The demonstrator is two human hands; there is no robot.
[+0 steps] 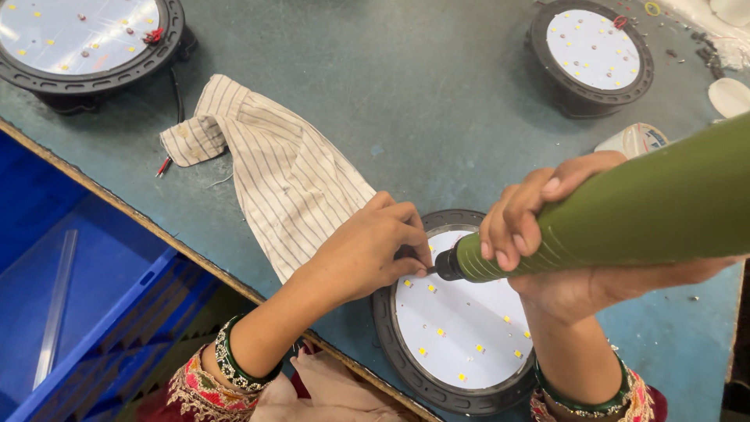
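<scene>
The right hand (pixel 539 227) wraps around a thick green driver (pixel 625 215), fingers curled over its top side and thumb hidden underneath. The tool lies nearly level, slanting a little downward from the right edge of the view to its black tip (pixel 445 266) at the left. The right forearm comes up from the bottom edge, almost vertical, with a green bangle at the wrist, and the wrist bends so the hand sits over the lamp.

The left hand (pixel 367 254) reaches in from the lower left, forearm angled up and to the right, beaded bangles at the wrist. Its fingers are pinched narrow, fingertips pressed together right at the driver's tip, touching the lamp's white board. Whether they grip a screw there cannot be told; the spot is covered by the fingers.

The lamp (pixel 453 336) is round, with a black ribbed rim and a white disc dotted with small yellow chips. It sits at the near edge of the grey-green table (pixel 437 101), under both hands, with the driver's tip over its upper left part.

A striped cloth (pixel 281 172) lies just left of the lamp, its lower end under the left hand. Two more lamps of the same kind stand well apart, one at the top left (pixel 86 39) and one at the top right (pixel 591 51). A blue crate (pixel 94 297) sits below the table edge at the left.
</scene>
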